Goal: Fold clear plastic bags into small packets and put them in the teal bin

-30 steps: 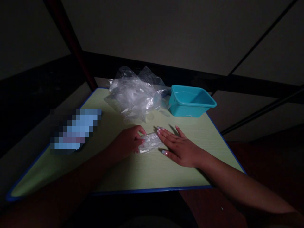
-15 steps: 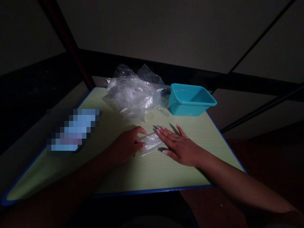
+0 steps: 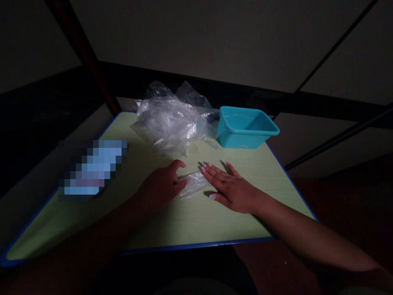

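Note:
A folded clear plastic bag [image 3: 194, 182] lies flat on the table in front of me, a crinkled, shiny strip. My right hand [image 3: 231, 188] rests palm down over its right end, fingers stretched out and thumb apart, so that end is covered. At the other end is my left hand [image 3: 166, 182], its thumb and forefinger spread apart around the bag's left edge. The thumb tip touches or hovers just over the plastic; I cannot tell which. The remaining left fingers are hidden beneath the hand.
Behind the hands a heap of crumpled clear plastic bags [image 3: 172, 121] covers the back of the pale table [image 3: 215, 225], which has a blue edge. A turquoise plastic bin [image 3: 241, 139] stands at the back right. On the left lies a blurred-out, screen-like object [image 3: 95, 170].
My left hand has shifted slightly away from me, and its lower fingertips no longer show below the thumb. My right hand stays flat on the bag.

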The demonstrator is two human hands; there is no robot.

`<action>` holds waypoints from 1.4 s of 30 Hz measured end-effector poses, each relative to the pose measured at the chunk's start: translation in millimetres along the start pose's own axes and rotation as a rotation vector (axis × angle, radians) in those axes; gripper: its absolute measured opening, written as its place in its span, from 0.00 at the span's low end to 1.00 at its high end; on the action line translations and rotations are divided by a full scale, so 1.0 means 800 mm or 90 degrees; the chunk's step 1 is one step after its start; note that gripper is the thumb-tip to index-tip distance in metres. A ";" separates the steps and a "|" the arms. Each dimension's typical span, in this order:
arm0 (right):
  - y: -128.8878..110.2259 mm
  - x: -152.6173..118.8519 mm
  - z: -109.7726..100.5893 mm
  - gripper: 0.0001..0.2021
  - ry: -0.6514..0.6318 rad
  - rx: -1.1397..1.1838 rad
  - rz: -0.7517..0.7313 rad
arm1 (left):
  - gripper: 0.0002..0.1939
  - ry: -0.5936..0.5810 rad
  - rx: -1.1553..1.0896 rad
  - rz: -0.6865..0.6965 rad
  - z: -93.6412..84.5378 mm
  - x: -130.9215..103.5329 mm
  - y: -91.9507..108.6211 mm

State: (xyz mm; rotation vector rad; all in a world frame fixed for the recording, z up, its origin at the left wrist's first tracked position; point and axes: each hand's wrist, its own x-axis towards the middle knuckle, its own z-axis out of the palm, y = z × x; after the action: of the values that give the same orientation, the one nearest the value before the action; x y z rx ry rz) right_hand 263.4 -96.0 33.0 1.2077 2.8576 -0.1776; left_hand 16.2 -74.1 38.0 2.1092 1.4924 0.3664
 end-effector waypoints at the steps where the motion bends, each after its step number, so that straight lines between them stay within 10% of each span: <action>1: 0.000 0.000 0.000 0.33 -0.002 0.000 0.001 | 0.21 0.036 0.046 0.008 -0.001 -0.001 0.002; 4: -0.001 0.001 0.000 0.33 -0.004 0.002 0.003 | 0.23 0.116 0.140 0.156 0.001 -0.004 0.007; 9: 0.001 0.000 0.004 0.31 -0.007 0.014 0.012 | 0.41 -0.007 0.155 0.448 0.021 -0.005 0.003; 35: -0.002 -0.001 0.000 0.37 0.029 0.015 -0.006 | 0.46 -0.062 0.263 0.435 0.036 -0.018 -0.007; 42: -0.005 0.001 0.011 0.37 -0.001 0.056 -0.045 | 0.31 0.068 0.205 0.448 0.013 -0.007 -0.011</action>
State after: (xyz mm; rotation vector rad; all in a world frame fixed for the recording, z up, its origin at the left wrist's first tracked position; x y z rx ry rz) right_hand 259.9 -99.3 24.3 1.1191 2.9215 -0.3095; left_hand 12.3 -79.6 24.7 2.8841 0.8481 0.5182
